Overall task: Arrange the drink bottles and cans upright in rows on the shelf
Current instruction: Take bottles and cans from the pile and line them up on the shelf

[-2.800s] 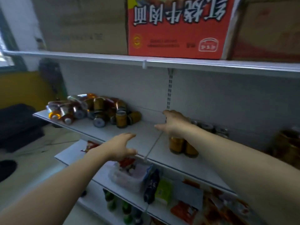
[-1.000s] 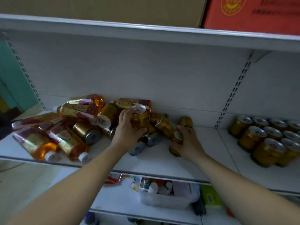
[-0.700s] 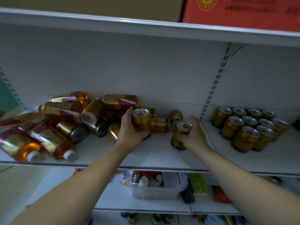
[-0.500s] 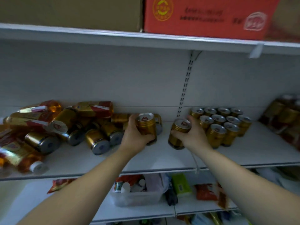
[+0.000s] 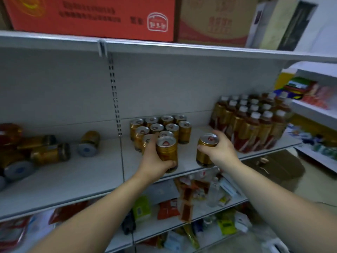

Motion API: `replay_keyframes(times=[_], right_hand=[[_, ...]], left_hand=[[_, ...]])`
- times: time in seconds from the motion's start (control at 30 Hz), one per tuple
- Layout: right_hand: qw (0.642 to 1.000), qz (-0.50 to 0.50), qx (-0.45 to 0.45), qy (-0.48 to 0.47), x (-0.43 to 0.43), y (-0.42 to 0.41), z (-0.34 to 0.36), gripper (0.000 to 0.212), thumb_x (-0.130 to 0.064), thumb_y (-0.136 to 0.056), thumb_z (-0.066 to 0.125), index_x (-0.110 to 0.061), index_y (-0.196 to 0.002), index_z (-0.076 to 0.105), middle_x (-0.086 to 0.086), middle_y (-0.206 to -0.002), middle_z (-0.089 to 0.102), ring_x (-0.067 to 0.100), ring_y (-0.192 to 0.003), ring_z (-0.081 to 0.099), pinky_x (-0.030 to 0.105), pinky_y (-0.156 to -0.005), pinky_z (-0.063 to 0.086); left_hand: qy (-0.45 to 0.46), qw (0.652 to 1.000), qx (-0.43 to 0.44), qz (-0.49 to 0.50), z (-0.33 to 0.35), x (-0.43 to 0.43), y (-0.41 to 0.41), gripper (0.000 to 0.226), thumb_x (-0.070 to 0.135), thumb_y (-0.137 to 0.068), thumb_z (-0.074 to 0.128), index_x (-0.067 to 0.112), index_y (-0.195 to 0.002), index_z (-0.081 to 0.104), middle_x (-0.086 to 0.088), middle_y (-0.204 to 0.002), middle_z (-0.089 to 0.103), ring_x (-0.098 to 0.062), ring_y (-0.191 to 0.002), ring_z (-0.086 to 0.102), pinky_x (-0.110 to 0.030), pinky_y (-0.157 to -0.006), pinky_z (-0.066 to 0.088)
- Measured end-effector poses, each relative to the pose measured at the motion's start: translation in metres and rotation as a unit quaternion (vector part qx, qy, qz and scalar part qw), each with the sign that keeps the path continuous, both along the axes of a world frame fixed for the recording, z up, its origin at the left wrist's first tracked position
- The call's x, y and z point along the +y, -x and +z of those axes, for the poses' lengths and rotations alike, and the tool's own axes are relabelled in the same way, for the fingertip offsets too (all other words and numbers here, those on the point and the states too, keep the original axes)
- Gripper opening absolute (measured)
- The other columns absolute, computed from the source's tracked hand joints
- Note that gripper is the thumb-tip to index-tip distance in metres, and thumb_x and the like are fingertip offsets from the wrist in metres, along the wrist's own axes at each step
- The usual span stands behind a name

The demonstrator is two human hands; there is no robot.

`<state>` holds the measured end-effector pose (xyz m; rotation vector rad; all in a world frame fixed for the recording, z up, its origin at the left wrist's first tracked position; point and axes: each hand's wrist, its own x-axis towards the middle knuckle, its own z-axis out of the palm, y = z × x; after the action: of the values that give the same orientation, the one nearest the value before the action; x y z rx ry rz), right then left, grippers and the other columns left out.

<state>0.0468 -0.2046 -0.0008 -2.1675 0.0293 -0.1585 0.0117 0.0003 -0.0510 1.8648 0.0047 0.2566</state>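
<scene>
My left hand (image 5: 152, 161) grips an upright gold can (image 5: 166, 152) just in front of a block of standing gold cans (image 5: 160, 127) on the white shelf (image 5: 91, 172). My right hand (image 5: 219, 150) grips a second upright gold can (image 5: 207, 149) to the right of that block, near the shelf's front edge. Several upright tea bottles (image 5: 253, 123) with white caps stand in rows at the shelf's right end. At the far left, gold cans (image 5: 49, 153) and bottles lie on their sides in a heap.
An upper shelf (image 5: 164, 49) carries a red carton (image 5: 91, 15) and cardboard boxes. Lower shelves hold snack packets (image 5: 167, 209) and a clear tub. Another shelf unit (image 5: 315, 110) with packets stands at the right. A brown box (image 5: 273, 167) lies on the floor.
Both hands took a can each from the heap at the left and carried them right to the block of standing cans. The view swung right, bringing the tea bottles into sight.
</scene>
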Motion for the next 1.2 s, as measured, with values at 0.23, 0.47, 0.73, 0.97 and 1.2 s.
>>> replay_keyframes(times=[0.23, 0.47, 0.73, 0.97, 1.2], right_hand=[[0.998, 0.022, 0.045, 0.025, -0.018, -0.038, -0.026, 0.074, -0.029, -0.079, 0.079, -0.013, -0.142, 0.043, 0.004, -0.138, 0.052, 0.020, -0.120, 0.051, 0.022, -0.088, 0.035], [0.994, 0.086, 0.049, 0.039, 0.015, -0.086, -0.058, 0.035, -0.017, -0.080, 0.076, -0.021, -0.106, 0.054, -0.012, -0.093, 0.056, 0.011, -0.091, 0.055, 0.009, -0.065, 0.036], [0.976, 0.209, 0.032, 0.041, 0.044, -0.149, -0.101, 0.068, -0.047, -0.054, 0.073, -0.038, -0.119, 0.053, 0.001, -0.126, 0.057, 0.016, -0.113, 0.058, 0.040, -0.097, 0.051], [0.956, 0.288, 0.022, 0.047, 0.031, -0.145, -0.078, 0.061, -0.024, -0.070, 0.082, -0.030, -0.122, 0.052, -0.008, -0.120, 0.061, 0.009, -0.110, 0.058, 0.028, -0.091, 0.045], [0.935, 0.353, 0.001, 0.031, 0.046, -0.137, -0.081, 0.073, -0.028, -0.072, 0.083, -0.025, -0.134, 0.046, -0.004, -0.134, 0.051, 0.013, -0.122, 0.050, 0.029, -0.099, 0.041]], left_hand=[[-0.117, 0.993, 0.015, 0.002, -0.029, -0.016, -0.028, 0.084, 0.029, -0.047, 0.081, 0.037, -0.121, 0.042, 0.002, -0.119, 0.054, -0.014, -0.112, 0.056, -0.042, -0.090, 0.052], [-0.177, 0.984, 0.005, 0.025, -0.051, 0.006, -0.044, 0.086, 0.023, -0.056, 0.082, 0.023, -0.132, 0.040, 0.007, -0.128, 0.044, -0.009, -0.118, 0.045, -0.027, -0.094, 0.044], [-0.181, 0.976, 0.012, 0.121, -0.061, 0.006, -0.031, 0.088, 0.020, -0.063, 0.083, 0.026, -0.136, 0.035, 0.014, -0.123, 0.036, -0.003, -0.115, 0.030, -0.024, -0.097, 0.033], [-0.195, 0.955, 0.045, 0.216, -0.059, -0.011, -0.023, 0.095, 0.023, -0.065, 0.083, 0.021, -0.142, 0.028, 0.001, -0.131, 0.040, -0.017, -0.125, 0.035, -0.025, -0.098, 0.029], [-0.189, 0.946, 0.078, 0.250, -0.054, -0.021, -0.024, 0.099, 0.025, -0.065, 0.083, 0.022, -0.145, 0.024, -0.002, -0.142, 0.038, -0.021, -0.129, 0.037, -0.032, -0.102, 0.034]])
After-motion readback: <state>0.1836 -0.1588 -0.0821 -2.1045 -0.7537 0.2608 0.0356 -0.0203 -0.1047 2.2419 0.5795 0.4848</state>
